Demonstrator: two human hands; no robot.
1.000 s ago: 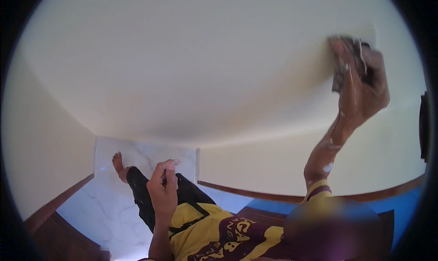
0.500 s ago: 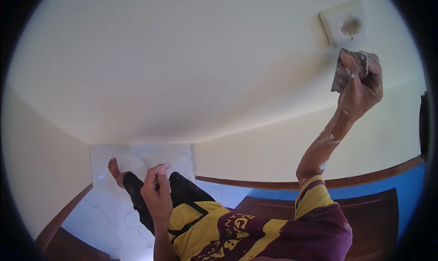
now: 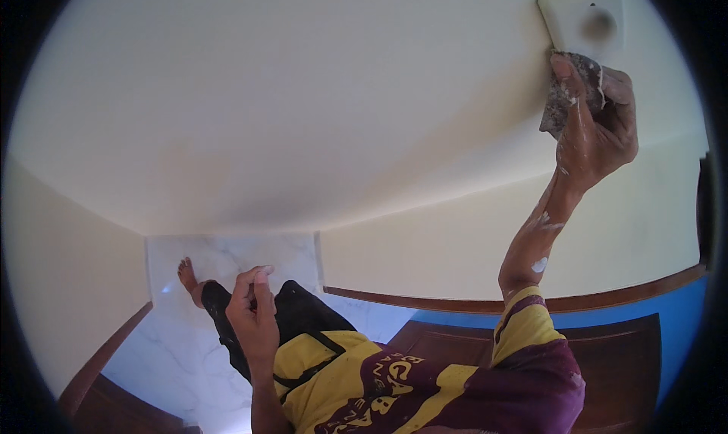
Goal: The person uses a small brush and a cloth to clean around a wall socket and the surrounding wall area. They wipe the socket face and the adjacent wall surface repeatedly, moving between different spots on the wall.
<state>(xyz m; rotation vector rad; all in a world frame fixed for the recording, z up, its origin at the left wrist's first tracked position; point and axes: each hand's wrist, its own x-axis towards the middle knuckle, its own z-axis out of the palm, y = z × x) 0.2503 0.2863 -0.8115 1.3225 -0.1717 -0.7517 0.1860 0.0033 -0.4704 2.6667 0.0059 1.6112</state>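
Camera: left one of a fisheye pair on the wearer's head, looking forward and steeply down.
Wall (image 3: pixel 303 115): faced at close range, filling the upper part.
Floor (image 3: pixel 178 350): seen from above, farther off, lower left.
Shirt (image 3: pixel 516 388): near, along the lower edge.
Right hand (image 3: pixel 603 127): framed at upper right.
Left hand (image 3: pixel 254 309): framed low, left of centre.

You wear a maroon-and-yellow shirt (image 3: pixel 493 394) with yellow lettering — its short right sleeve (image 3: pixel 523 334) edged in yellow with a maroon band — and black bottoms (image 3: pixel 307 312), with white smears spotting your right hand (image 3: pixel 597 142) and forearm (image 3: pixel 540 237).
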